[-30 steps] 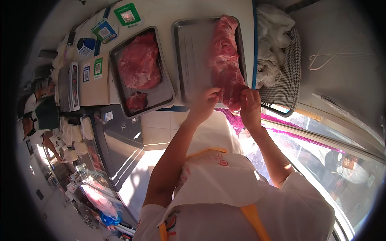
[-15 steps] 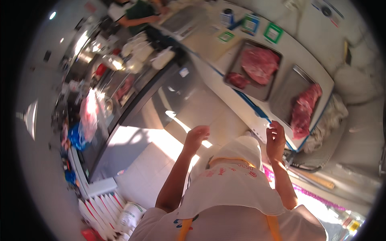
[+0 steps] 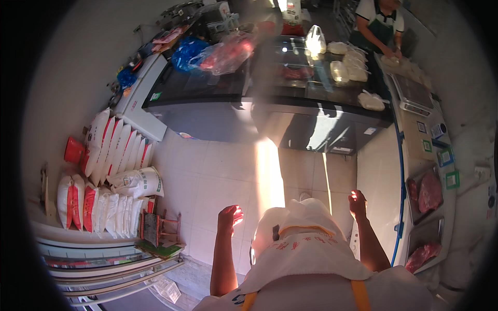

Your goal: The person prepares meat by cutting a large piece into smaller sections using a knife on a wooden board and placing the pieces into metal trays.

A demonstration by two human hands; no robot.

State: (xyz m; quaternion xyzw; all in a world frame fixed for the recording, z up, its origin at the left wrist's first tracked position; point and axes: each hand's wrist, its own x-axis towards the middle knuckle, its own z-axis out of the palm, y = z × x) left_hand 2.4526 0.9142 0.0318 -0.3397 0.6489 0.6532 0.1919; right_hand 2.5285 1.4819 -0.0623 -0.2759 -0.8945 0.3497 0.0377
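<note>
My left hand point(image 3: 230, 215) hangs in the air over the tiled floor, its fingers curled in, with sunlight on the fingertips. Nothing shows in it. On the other side of my white apron point(image 3: 306, 254), my right hand point(image 3: 357, 204) is raised with bent fingers, and it too shows nothing held. That hand is nearest to the white counter point(image 3: 378, 176) on my right, without touching it. Two metal trays lie on this counter. Pieces of raw meat point(image 3: 430, 192) are in the farther tray point(image 3: 417, 217), and another piece of meat point(image 3: 423, 256) is in the nearer tray point(image 3: 434, 228).
A dark glass-topped display case point(image 3: 207, 122) runs across ahead, with a bag of meat point(image 3: 228, 54) and white bags point(image 3: 350, 65) on top. White-and-red sacks point(image 3: 111, 150) are stacked at left, beside a small red-framed stool point(image 3: 158, 228). A co-worker point(image 3: 378, 31) stands at far right by a scale point(image 3: 410, 93).
My view has turned left, away from the meat trays, which now lie at the right edge. The display case now spans the front and the sacks show fully. Both hands stay raised apart.
</note>
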